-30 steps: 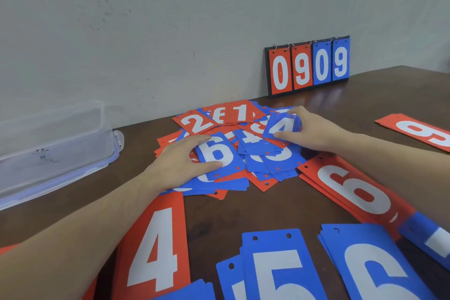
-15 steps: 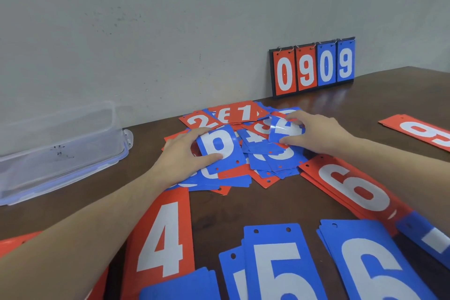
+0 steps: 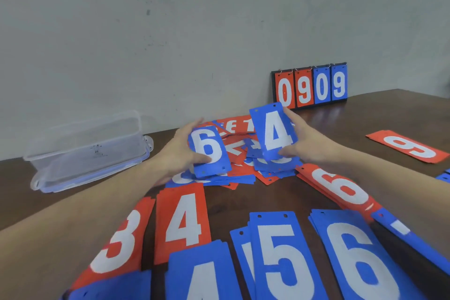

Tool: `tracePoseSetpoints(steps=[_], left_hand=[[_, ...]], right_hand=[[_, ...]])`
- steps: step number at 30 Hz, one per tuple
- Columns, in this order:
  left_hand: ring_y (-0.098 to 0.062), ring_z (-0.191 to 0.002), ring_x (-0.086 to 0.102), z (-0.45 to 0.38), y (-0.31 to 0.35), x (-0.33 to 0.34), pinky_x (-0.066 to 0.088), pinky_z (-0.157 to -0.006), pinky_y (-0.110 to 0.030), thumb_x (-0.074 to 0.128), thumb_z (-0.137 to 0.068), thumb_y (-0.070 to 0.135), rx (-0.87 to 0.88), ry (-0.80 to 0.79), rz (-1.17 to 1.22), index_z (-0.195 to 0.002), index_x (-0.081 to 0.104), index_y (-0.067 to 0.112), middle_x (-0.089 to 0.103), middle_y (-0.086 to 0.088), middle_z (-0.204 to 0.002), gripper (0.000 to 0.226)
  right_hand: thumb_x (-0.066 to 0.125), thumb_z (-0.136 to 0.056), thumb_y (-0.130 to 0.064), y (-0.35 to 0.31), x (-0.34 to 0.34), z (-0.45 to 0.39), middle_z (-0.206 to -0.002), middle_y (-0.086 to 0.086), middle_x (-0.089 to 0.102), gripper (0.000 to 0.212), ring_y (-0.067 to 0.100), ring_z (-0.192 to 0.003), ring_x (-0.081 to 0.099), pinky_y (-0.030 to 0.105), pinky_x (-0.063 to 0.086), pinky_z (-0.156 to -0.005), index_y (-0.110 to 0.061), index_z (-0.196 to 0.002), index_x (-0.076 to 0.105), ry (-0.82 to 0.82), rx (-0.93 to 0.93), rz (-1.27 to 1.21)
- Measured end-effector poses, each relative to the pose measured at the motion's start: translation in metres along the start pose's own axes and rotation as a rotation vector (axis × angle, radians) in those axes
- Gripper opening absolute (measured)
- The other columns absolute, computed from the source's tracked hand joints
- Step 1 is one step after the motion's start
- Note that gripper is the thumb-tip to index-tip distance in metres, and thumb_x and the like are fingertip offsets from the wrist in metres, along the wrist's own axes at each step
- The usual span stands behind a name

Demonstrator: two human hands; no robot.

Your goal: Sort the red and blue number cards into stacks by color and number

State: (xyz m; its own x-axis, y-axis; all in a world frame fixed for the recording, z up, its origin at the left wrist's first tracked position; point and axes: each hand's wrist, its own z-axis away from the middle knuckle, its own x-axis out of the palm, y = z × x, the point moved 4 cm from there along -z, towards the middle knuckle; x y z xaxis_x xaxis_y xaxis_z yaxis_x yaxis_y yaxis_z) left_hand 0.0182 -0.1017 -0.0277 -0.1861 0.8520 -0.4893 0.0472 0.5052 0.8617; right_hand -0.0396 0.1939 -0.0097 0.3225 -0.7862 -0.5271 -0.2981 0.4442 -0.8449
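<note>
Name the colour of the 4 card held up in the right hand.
Blue with a white numeral: the 4 card in the right hand, head view.

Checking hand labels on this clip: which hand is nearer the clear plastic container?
Left. The left hand, holding the blue 6 card, is just right of the clear plastic container. The right hand, holding the blue 4 card, is farther right, beyond the pile.

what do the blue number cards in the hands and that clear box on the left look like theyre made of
Blue 6 card and blue 4 card: probably thin stiff plastic sheet, matte, with punched holes; they stay flat when held. Clear lidded box: see-through, slightly frosted plastic with a clip-on lid.
</note>
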Motion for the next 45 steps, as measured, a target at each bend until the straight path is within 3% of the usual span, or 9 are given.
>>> tracePoseSetpoints(steps=[6,11,14,18,24,31,36,42,45], left_hand=[[-0.010,-0.102,0.071,0.042,0.005,-0.023,0.060,-0.077,-0.029,0.078,-0.079,-0.006,-0.020,0.004,0.148,-0.156,-0.002,0.046,0.065,0.007,-0.127,0.123],[-0.027,-0.099,0.073,0.074,-0.003,-0.049,0.056,-0.092,-0.050,0.081,-0.074,0.004,-0.072,0.110,0.245,-0.135,0.044,0.018,0.073,-0.008,-0.114,0.072],[-0.020,-0.084,0.073,0.095,-0.003,-0.064,0.059,-0.078,-0.039,0.077,-0.083,0.007,-0.103,0.116,0.291,-0.109,0.056,0.014,0.076,-0.007,-0.102,0.034],[-0.015,-0.079,0.072,0.124,-0.004,-0.084,0.060,-0.069,-0.033,0.068,-0.094,0.021,-0.117,0.142,0.346,-0.104,0.068,0.021,0.078,-0.002,-0.096,0.011],[-0.020,-0.075,0.075,0.165,-0.007,-0.113,0.053,-0.044,-0.028,0.054,-0.101,0.039,-0.161,0.121,0.300,-0.115,0.063,0.033,0.078,0.000,-0.093,0.018],[-0.022,-0.089,0.074,0.198,-0.018,-0.147,0.061,-0.058,-0.032,0.067,-0.095,0.019,-0.265,0.108,0.244,-0.109,0.062,0.021,0.073,-0.009,-0.109,0.015],[-0.022,-0.083,0.072,0.219,-0.026,-0.178,0.055,-0.053,-0.027,0.077,-0.087,0.019,-0.248,0.252,0.267,-0.089,0.053,0.018,0.076,-0.014,-0.095,0.024],[-0.006,-0.047,0.061,0.258,-0.027,-0.202,0.037,-0.037,-0.014,0.069,-0.093,0.022,-0.220,0.404,0.374,-0.106,0.071,0.010,0.073,-0.002,-0.073,0.019],[-0.008,-0.061,0.067,0.279,-0.034,-0.217,0.046,-0.049,-0.017,0.065,-0.095,0.032,-0.237,0.435,0.298,-0.105,0.074,0.015,0.077,-0.002,-0.083,0.021]], right_hand=[[0.057,-0.096,-0.005,-0.024,0.017,0.023,-0.121,-0.006,0.067,0.062,0.018,-0.103,0.069,0.033,0.059,-0.079,-0.038,-0.144,0.038,0.099,0.029,-0.114],[0.049,-0.103,-0.028,-0.050,0.038,0.048,-0.112,-0.003,0.072,0.025,0.017,-0.096,0.070,0.032,0.058,-0.074,-0.035,-0.125,0.058,0.097,0.039,-0.110],[0.049,-0.104,-0.026,-0.067,0.052,0.062,-0.106,-0.005,0.072,0.020,0.012,-0.089,0.069,0.026,0.055,-0.066,-0.034,-0.117,0.061,0.097,0.004,-0.118],[0.054,-0.101,-0.025,-0.083,0.072,0.068,-0.110,-0.001,0.073,0.014,0.019,-0.100,0.070,0.043,0.054,-0.092,-0.026,-0.107,0.066,0.087,0.020,-0.114],[0.060,-0.098,-0.023,-0.102,0.104,0.072,-0.109,-0.001,0.074,0.011,0.017,-0.094,0.073,0.037,0.059,-0.081,-0.020,-0.108,0.064,0.034,0.058,-0.181],[0.064,-0.092,-0.003,-0.130,0.147,0.076,-0.099,0.004,0.077,0.043,0.026,-0.087,0.075,0.047,0.061,-0.079,-0.027,-0.122,0.046,-0.098,0.029,-0.188],[0.062,-0.091,0.002,-0.147,0.173,0.075,-0.103,0.002,0.077,0.069,0.022,-0.090,0.075,0.053,0.058,-0.087,-0.046,-0.132,0.034,-0.177,-0.022,-0.142],[0.054,-0.094,-0.006,-0.162,0.196,0.073,-0.113,-0.003,0.070,0.044,0.018,-0.087,0.072,0.032,0.055,-0.064,-0.037,-0.125,0.053,-0.144,-0.026,-0.186],[0.050,-0.099,-0.013,-0.171,0.212,0.074,-0.107,-0.002,0.072,0.024,0.019,-0.088,0.072,0.034,0.056,-0.069,-0.030,-0.112,0.060,-0.148,-0.026,-0.171]])
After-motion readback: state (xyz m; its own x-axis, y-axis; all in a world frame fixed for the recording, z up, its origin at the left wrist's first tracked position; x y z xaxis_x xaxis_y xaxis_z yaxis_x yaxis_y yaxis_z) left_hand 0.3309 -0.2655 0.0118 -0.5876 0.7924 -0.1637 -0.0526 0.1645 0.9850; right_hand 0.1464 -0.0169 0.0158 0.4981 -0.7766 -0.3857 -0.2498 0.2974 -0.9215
